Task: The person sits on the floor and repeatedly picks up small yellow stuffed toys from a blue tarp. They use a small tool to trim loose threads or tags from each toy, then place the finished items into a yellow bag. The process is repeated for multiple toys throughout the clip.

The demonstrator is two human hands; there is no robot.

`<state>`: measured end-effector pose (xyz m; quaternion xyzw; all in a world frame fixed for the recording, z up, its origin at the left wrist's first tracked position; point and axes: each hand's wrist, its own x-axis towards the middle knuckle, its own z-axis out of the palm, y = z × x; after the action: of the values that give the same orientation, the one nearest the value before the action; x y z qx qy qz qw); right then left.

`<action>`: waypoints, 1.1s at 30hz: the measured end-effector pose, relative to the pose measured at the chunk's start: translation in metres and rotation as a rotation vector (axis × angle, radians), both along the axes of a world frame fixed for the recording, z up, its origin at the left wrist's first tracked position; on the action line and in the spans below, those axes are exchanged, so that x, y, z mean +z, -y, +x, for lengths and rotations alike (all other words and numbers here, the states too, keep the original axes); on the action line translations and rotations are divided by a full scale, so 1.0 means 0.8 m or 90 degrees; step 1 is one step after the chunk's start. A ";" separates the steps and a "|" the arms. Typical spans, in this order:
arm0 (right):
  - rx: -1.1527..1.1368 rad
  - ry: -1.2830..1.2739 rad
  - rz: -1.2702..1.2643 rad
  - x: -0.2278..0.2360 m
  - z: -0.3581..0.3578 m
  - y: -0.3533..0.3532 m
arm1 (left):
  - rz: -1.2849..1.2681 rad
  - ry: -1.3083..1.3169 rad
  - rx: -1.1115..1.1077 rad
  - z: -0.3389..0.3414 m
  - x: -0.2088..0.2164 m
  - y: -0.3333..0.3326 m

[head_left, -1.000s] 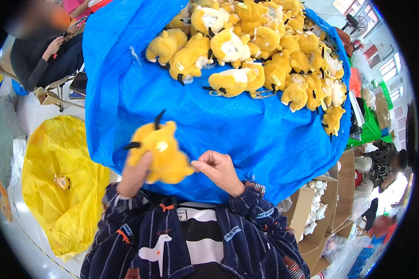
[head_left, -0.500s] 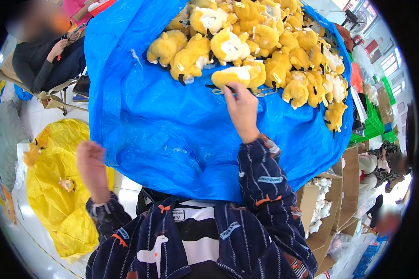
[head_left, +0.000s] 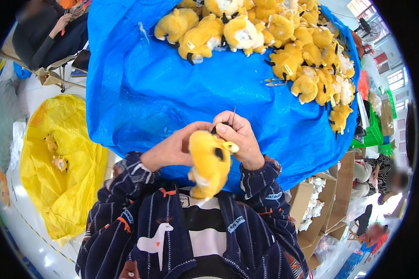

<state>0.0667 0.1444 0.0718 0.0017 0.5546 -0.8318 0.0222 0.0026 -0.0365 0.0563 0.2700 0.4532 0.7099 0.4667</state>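
In front of my chest is a yellow plush toy (head_left: 207, 162) with a pale underside and black parts, slightly blurred. My left hand (head_left: 170, 149) is closed on its left side, the fingers partly hidden behind it. At the toy's upper right, my right hand (head_left: 243, 142) pinches a thin needle (head_left: 234, 115), which points upward. Its fingertips also touch a small black piece (head_left: 220, 126) at the top of the toy. Thread snips (head_left: 275, 83) lie on the blue sheet (head_left: 172, 93), beside a pile of similar yellow plush toys (head_left: 284, 60).
To the left, a yellow sack (head_left: 63, 190) is spread out, with two small plush toys (head_left: 59, 162) on it. Cardboard boxes (head_left: 333, 200) with white plush pieces stand at right. A seated person (head_left: 37, 42) works at upper left; other people are at the far right.
My right hand has drawn a plush toy from the pile's edge toward my chest. My left hand, empty at the left before, now grips it. A toy over the yellow sack has dropped onto it.
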 end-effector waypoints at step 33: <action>-0.095 -0.019 0.561 -0.036 0.059 0.019 | -0.163 -0.209 0.275 0.025 -0.084 0.009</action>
<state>0.1139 0.1288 0.0426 0.0388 0.8548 -0.5153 -0.0486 0.0227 -0.0437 -0.0107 0.2177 0.6553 0.6766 0.2556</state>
